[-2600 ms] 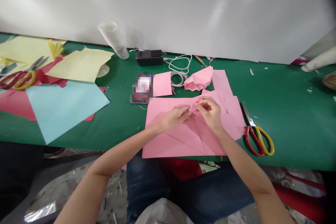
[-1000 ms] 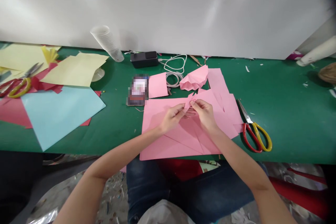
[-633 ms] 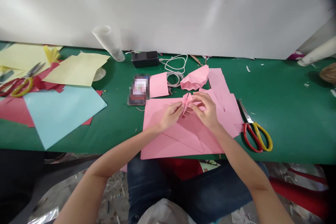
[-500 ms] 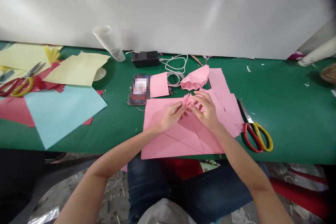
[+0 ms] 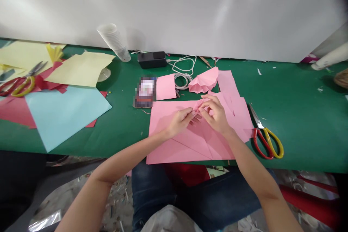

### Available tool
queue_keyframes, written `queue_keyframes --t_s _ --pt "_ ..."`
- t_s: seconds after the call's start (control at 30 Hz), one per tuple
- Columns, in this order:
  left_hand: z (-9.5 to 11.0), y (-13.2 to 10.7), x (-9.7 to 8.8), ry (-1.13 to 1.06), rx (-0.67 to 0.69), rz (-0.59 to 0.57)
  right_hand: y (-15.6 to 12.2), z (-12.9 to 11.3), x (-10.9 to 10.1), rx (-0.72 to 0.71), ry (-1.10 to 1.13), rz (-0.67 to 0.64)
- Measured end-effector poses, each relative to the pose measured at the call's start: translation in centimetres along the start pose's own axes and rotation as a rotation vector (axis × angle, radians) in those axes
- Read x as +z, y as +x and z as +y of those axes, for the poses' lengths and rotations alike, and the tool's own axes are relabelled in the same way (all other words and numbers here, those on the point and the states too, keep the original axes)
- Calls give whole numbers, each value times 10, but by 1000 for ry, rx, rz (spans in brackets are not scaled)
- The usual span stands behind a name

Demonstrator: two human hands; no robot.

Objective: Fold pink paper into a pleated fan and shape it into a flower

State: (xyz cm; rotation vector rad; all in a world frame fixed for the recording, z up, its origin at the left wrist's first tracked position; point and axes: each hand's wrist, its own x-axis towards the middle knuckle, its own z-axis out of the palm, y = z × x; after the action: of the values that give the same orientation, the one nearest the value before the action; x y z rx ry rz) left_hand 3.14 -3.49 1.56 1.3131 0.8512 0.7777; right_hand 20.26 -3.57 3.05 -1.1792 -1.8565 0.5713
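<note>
On the left of the bench (image 5: pixel 122 127), a blue sheet (image 5: pixel 70 112) is lying over red paper (image 5: pixel 16 108), well apart from the working spot. A phone (image 5: pixel 145 92) is resting face up just beyond the pink sheets (image 5: pixel 168 148), probably so that its screen can be seen. The left hand (image 5: pixel 179 120) is gripping a small pink piece (image 5: pixel 197 106) between thumb and fingers, seemingly to steady it above the sheets. The right hand (image 5: pixel 216 114) is pinching the piece's other side with thumb and forefinger, another finger standing clear, likely for finer control; the folds are too small to make out. A pleated pink paper (image 5: pixel 204 81) is sitting beyond the hands. Farther right, scissors (image 5: pixel 268 139) are lying handles toward the person, apparently for easy reach.
</note>
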Motion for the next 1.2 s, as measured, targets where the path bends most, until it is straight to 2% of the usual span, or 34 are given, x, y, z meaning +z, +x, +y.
queue_keyframes --t_s 0.3,0.4,0.6,0.83,1.2 --pt "-1 0 -1 -22 -80 -6 1 2 -4 21 27 -62" --pt "0 2 -7 -10 -121 -56 2 3 -9 14 80 -116" --pt "4 3 -9 -90 -103 -86 3 5 -12 37 149 -189" --pt "6 -1 -5 -69 -204 -88 3 5 -5 90 76 -89" --pt "0 2 -4 11 -178 -54 0 8 3 66 -60 -59"
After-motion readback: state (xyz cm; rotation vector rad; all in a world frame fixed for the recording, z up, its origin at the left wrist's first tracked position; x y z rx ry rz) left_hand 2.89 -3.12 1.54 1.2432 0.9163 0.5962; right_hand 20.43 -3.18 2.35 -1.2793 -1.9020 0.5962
